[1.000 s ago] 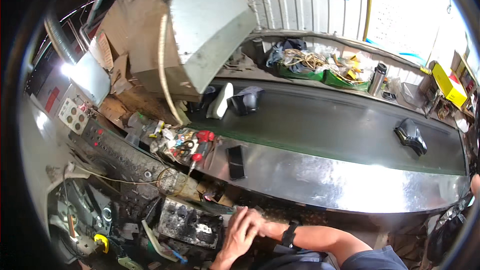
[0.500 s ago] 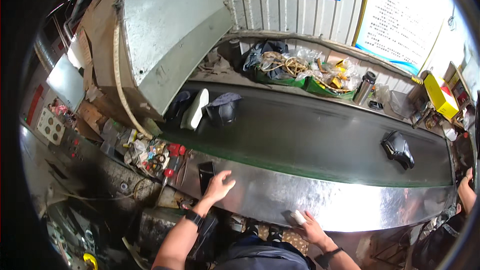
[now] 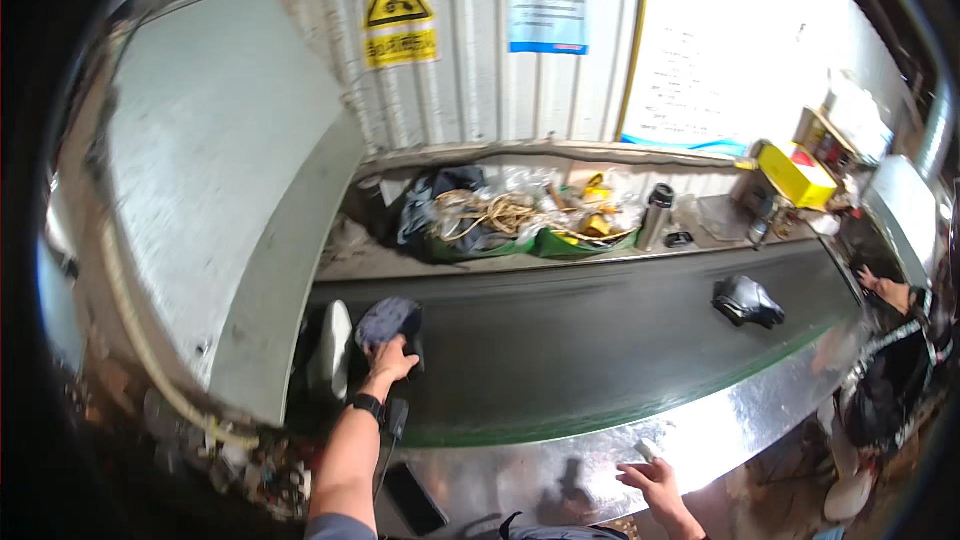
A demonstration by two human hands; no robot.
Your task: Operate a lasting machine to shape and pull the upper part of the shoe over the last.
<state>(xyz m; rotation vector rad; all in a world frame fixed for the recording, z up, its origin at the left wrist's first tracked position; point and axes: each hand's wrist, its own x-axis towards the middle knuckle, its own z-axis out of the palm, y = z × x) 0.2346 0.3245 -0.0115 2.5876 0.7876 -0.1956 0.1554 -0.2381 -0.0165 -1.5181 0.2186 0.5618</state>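
My left hand [image 3: 392, 360] reaches over the belt at the left, its fingers closing on a dark shoe upper [image 3: 390, 320] with a bluish-grey lining; the fingertips are partly hidden and blurred. Just left of it stands a pale, whitish shoe piece [image 3: 331, 350]. Near my left wrist hangs a small dark box with a cord [image 3: 397, 418]. My right hand [image 3: 655, 488] is over the metal ledge, fingers apart, with a white wrap on one finger. Far right on the belt lies a glossy black shoe upper [image 3: 748, 301].
A black phone [image 3: 415, 497] lies on the shiny metal ledge [image 3: 490, 470] along the dark belt [image 3: 560, 340]. A grey metal hood [image 3: 220, 170] stands at the left. Behind are green trays of cords [image 3: 490, 248] and a flask [image 3: 656, 217]. Another person's hand [image 3: 885, 290] shows at far right.
My left hand has moved from beside the phone forward onto the dark shoe upper. My right hand stays over the ledge's near side. The view has shifted left and up.
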